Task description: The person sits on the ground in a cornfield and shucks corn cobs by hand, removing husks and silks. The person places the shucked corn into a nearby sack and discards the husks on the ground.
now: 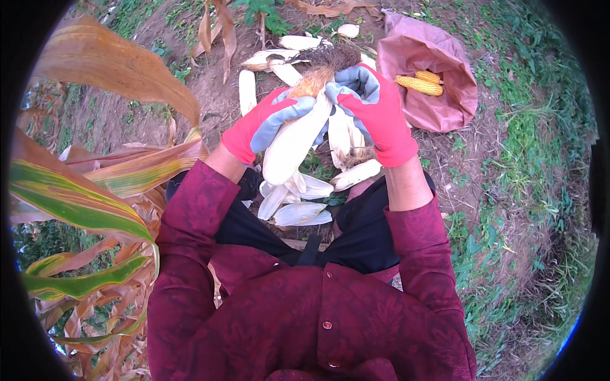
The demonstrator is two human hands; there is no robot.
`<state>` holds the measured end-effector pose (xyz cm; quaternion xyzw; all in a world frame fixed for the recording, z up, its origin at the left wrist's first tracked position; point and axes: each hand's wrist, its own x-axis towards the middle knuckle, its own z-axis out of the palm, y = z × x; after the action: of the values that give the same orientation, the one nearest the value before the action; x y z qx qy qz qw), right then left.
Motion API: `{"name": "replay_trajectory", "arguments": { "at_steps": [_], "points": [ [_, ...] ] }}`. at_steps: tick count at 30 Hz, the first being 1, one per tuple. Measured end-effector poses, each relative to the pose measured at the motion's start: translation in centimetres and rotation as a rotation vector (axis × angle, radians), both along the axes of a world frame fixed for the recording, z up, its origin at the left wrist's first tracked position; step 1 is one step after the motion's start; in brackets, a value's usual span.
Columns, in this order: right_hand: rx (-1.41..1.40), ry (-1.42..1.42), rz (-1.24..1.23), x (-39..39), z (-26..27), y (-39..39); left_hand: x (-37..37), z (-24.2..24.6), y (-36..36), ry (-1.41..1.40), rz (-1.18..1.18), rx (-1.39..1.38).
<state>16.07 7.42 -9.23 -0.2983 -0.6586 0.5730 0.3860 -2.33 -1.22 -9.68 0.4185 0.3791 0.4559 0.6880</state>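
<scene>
In a red glove with grey-coated fingers, my left hand (274,121) holds an ear of corn in its pale husk (295,143), tilted in front of me. Yellow kernels barely show under the left fingers. My right hand (367,105), gloved alike, pinches the husk near the ear's upper end, where brown and dark corn silk (317,78) bunches out. Between and below my hands, loose husk leaves (302,213) lie on the ground. More pale husks or husked ears (339,135) are scattered under and beyond my hands; which they are I cannot tell.
A reddish woven sack (438,45) lies with its mouth towards me at the upper right, with two bare yellow corn cobs (419,85) inside. Dry and green corn leaves (78,200) crowd the left side. Soil and low weeds (514,176) spread to the right.
</scene>
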Motion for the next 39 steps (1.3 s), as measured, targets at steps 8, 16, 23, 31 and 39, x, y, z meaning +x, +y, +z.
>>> {"name": "replay_trajectory", "arguments": {
  "at_steps": [8,16,23,31,39],
  "points": [
    [-0.032,0.106,0.011,-0.4,-0.9,-0.2,0.8,-0.9,-0.5,-0.247,-0.033,-0.048],
    [0.04,0.173,-0.236,-1.5,-1.0,-2.2,1.7,-1.0,-0.2,-0.417,0.015,-0.096],
    [0.532,0.113,-0.324,-1.4,-0.6,-2.4,1.2,-1.3,0.8,-0.527,0.154,-0.137],
    [0.314,0.291,0.031,-1.3,-0.4,-5.3,-1.4,-1.6,2.5,-0.629,0.467,0.021],
    [-0.01,0.412,-0.018,-1.7,-1.4,-3.8,2.0,-2.6,0.6,0.009,0.477,0.076]
  ]
}}
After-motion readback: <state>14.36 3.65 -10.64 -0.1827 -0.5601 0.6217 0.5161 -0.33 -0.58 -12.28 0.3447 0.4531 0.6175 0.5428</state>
